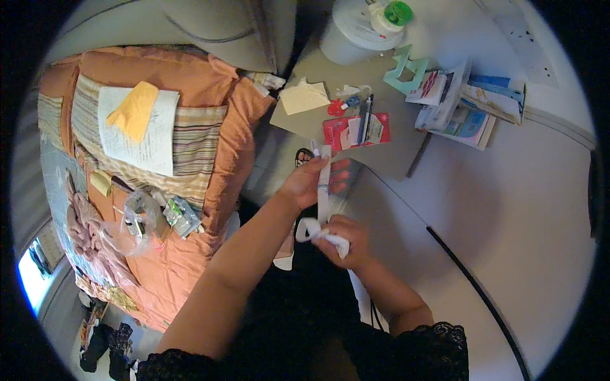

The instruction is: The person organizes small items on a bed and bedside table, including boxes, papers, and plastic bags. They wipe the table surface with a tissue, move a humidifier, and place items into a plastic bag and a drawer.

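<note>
A long white strip (324,202), looking like a flat cloth band or tape, runs between my hands. My left hand (303,185) pinches its upper part under the thumb, with the other fingers stretched out behind it. A faint mark crosses the strip below that thumb. Lower and to the right, my right hand (351,238) is closed round the bunched lower part, where a loop sticks out to the left and a loose end hangs below the fingers. The fingertips of my right hand are partly hidden by the strip.
Ahead stands a small table (298,128) with a red booklet (381,129), pens, a yellow paper (305,97), a white bucket (346,41) and stacked books (467,124). A bed (184,270) with orange bedding is at the left. A black cable (470,278) runs along the right wall.
</note>
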Demonstrator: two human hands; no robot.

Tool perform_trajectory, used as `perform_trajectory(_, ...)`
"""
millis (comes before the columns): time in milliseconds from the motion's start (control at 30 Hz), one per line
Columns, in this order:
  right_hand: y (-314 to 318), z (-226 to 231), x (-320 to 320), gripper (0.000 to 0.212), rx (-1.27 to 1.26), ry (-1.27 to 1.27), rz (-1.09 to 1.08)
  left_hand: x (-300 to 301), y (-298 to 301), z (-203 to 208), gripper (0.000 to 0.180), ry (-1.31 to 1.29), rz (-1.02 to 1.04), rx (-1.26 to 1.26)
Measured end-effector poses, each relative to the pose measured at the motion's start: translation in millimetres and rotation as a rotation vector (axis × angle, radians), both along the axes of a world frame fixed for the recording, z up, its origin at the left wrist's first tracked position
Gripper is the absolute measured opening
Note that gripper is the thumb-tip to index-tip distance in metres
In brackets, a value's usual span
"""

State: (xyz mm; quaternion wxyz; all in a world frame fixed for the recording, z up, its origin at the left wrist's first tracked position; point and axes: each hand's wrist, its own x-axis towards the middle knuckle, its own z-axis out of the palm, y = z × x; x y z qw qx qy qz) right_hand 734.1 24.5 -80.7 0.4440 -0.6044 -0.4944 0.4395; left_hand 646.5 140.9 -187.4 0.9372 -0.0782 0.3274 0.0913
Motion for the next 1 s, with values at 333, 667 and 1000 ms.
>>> perform_trajectory(333,3,62,-48,0.022,-0.312,0.598,-0.347,-120,7,102,0.038,0.154,-0.164,0.526)
perform_trajectory(667,79,64,-180,0.020,-0.495,0.385,-0.088,-253,-33,182,0.035,0.417,-0.113,1.006)
perform_trajectory(1000,81,100,-314,0.029,-0.146,0.040,0.445,-429,-23,137,0.048,1.250,-0.036,1.296)
